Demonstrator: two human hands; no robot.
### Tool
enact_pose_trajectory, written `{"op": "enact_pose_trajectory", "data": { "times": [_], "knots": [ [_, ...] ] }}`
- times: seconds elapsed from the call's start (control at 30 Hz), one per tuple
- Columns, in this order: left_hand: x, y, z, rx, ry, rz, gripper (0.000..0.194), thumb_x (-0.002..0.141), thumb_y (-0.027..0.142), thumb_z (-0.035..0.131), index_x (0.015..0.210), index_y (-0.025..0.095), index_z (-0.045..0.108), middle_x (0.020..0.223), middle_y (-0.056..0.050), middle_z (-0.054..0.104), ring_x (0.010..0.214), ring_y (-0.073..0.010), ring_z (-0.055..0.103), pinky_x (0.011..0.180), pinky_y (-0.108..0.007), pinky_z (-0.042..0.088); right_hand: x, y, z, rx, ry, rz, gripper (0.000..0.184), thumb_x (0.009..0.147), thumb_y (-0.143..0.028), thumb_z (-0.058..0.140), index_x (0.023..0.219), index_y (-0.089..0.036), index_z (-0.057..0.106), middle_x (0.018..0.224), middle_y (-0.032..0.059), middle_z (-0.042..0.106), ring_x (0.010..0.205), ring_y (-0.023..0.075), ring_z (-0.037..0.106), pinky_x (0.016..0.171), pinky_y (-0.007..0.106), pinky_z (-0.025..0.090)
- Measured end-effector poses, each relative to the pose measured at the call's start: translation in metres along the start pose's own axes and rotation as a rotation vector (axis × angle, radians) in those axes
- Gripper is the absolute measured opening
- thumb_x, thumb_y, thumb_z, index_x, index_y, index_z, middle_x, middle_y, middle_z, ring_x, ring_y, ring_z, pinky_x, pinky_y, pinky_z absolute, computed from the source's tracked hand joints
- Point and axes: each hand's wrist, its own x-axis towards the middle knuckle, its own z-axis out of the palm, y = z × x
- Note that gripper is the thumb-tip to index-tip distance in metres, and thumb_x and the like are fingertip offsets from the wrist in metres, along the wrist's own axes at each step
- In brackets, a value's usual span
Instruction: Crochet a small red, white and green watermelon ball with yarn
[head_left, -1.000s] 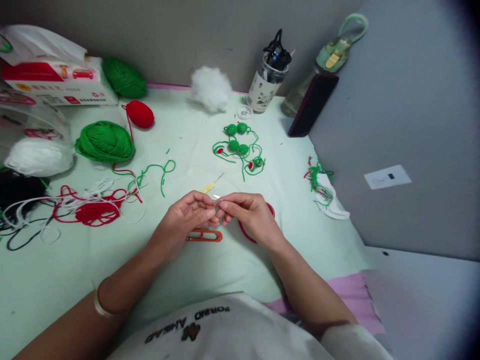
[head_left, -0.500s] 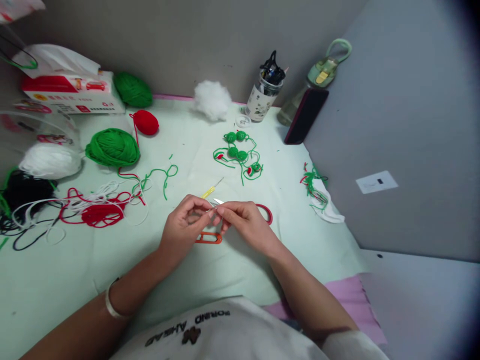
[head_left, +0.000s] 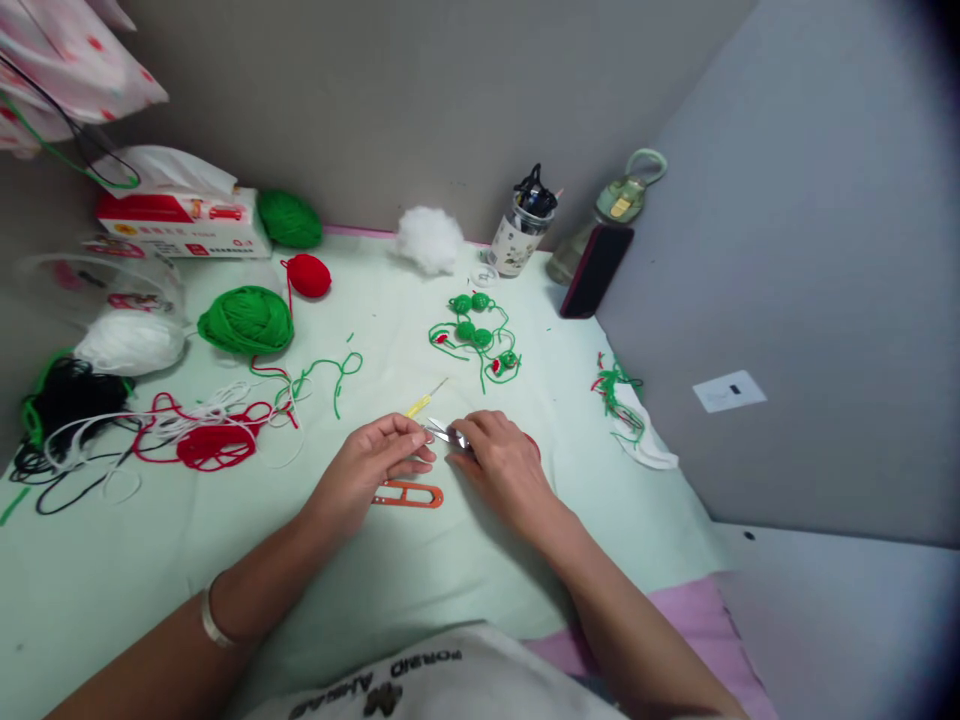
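Note:
My left hand (head_left: 375, 465) is closed in a pinch; a tiny pale item seems to show at its fingertips, too small to name. My right hand (head_left: 501, 460) lies over the scissors (head_left: 444, 434), its fingers curled on them near the pivot. The blades point left toward my left fingertips, and a bit of red handle shows beyond the knuckles. Behind my left fingers rests a yellow-handled crochet hook (head_left: 421, 403). Orange thread snips (head_left: 411, 494) lie just below that hand, partly covered. Small green crocheted balls (head_left: 472, 333) with loose tails and red bits sit further back.
On the left are a green yarn ball (head_left: 247, 320), a red yarn ball (head_left: 309, 276), white yarn (head_left: 131, 342) and tangled strands. White stuffing (head_left: 430, 240), a pen jar (head_left: 517, 240), a bottle (head_left: 621, 200) and a phone (head_left: 598, 270) stand behind. Yarn scraps (head_left: 621, 395) lie right.
My right hand has parted from my left fingertips and come down onto the scissors. The left hand keeps its pinch. The view has tilted up and shifted left.

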Motion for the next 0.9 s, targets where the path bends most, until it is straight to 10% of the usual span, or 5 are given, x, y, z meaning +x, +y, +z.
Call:
{"op": "enact_pose_trajectory", "data": {
  "times": [0.33,0.5,0.9],
  "knots": [
    [-0.009,0.004,0.003,-0.096,-0.082,-0.025,0.024,0.084,0.03,0.079,0.076,0.018,0.06,0.103,-0.005,0.075,0.079,-0.0149,0.071,0.074,-0.029,0.062,0.001,-0.005,0.002,-0.12,-0.009,0.008,0.024,0.096,-0.008,0.058,0.116,-0.019,0.065,0.099,0.0077,0.071,0.09,0.0237,0.064,0.074,0.034,0.049],
    [-0.008,0.003,0.002,-0.161,-0.08,-0.013,0.026,0.082,0.035,0.083,0.079,0.017,0.065,0.092,-0.002,0.072,0.073,-0.0126,0.065,0.072,-0.026,0.06,-0.007,-0.002,-0.022,-0.087,-0.083,0.067,0.036,0.091,-0.016,0.069,0.126,-0.019,0.062,0.123,0.0113,0.068,0.111,0.0289,0.063,0.091,0.04,0.051],
    [-0.012,-0.004,-0.005,-0.141,-0.042,0.065,0.036,0.084,0.051,0.079,0.078,0.019,0.064,0.085,-0.001,0.065,0.073,-0.0142,0.06,0.071,-0.026,0.056,-0.017,0.018,-0.049,0.437,-0.257,0.293,0.028,0.079,-0.03,0.081,0.074,-0.019,0.056,0.082,-0.0018,0.056,0.076,0.0151,0.048,0.069,0.028,0.036]
  ]
}}
